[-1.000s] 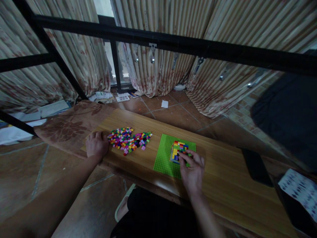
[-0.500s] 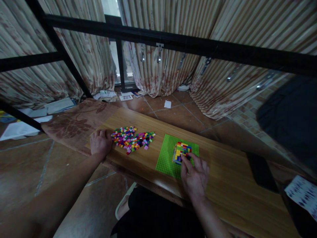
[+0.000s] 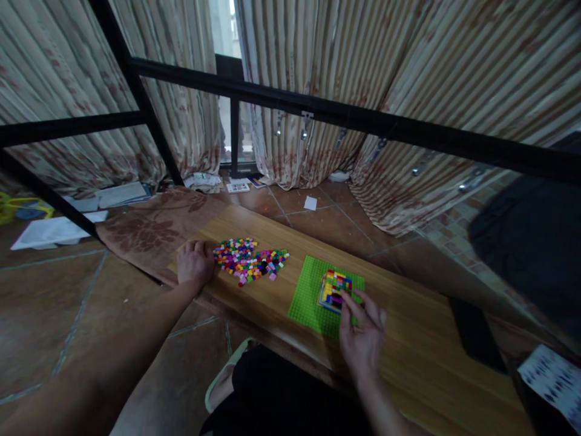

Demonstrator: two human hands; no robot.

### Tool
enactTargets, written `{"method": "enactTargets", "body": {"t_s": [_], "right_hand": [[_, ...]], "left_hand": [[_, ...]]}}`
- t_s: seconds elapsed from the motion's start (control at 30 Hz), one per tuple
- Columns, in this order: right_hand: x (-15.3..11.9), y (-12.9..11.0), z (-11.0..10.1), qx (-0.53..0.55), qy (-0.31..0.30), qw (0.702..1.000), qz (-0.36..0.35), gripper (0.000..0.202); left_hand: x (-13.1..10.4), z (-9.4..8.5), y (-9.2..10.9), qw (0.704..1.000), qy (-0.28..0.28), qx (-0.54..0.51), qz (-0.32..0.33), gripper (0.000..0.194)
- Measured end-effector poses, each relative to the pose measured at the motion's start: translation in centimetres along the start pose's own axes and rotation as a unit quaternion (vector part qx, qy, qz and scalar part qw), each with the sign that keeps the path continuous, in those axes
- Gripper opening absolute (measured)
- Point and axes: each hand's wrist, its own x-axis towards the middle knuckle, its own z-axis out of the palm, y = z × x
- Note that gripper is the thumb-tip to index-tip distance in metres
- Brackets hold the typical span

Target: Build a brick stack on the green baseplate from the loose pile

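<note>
My left hand (image 3: 196, 263) rests on the wooden bench top with its fingers curled under, at the left edge of a loose pile of small coloured toy bricks (image 3: 245, 261). Nothing shows in it. On a green baseplate (image 3: 303, 297) sits a low block of stacked bricks (image 3: 330, 289), with yellow, red, blue and purple pieces on top. My right hand (image 3: 363, 333) is over the baseplate's right side. Its index fingertip is at the stack's near right part, the thumb is below it, and the other fingers are spread. No brick is visible between them.
A brown patterned cloth (image 3: 145, 224) covers the bench's left end. A dark flat object (image 3: 476, 333) lies toward the right, near a printed sheet (image 3: 551, 381). A black metal frame (image 3: 336, 112) crosses in front of striped curtains (image 3: 299, 157). Papers lie on the tiled floor.
My right hand has drawn back slightly from the stack, and its thumb and fingers are farther apart. My left hand stays beside the pile. The whole view has shifted a little.
</note>
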Motion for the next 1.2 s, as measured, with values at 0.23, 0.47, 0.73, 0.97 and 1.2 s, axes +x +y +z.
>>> {"method": "enactTargets", "body": {"t_s": [0.23, 0.47, 0.73, 0.97, 1.2], "right_hand": [[-0.3, 0.0, -0.5, 0.005, 0.022, 1.000, 0.017, 0.027], [-0.6, -0.3, 0.0, -0.041, -0.017, 0.999, 0.002, 0.026], [-0.3, 0.0, 0.5, -0.058, -0.031, 0.998, -0.017, 0.023], [0.3, 0.5, 0.2, -0.047, -0.054, 0.997, -0.014, 0.026], [0.8, 1.0, 0.2, -0.054, -0.054, 0.996, -0.049, 0.024]], "left_hand": [[0.0, 0.1, 0.0, 1.000, -0.002, -0.011, -0.006, 0.040], [0.0, 0.4, -0.1, 1.000, 0.008, -0.010, -0.011, 0.039], [0.0, 0.5, -0.2, 1.000, 0.008, -0.010, -0.005, 0.039], [0.0, 0.5, -0.2, 1.000, 0.014, -0.013, 0.000, 0.039], [0.0, 0.4, -0.1, 1.000, 0.014, -0.003, -0.003, 0.039]]}}
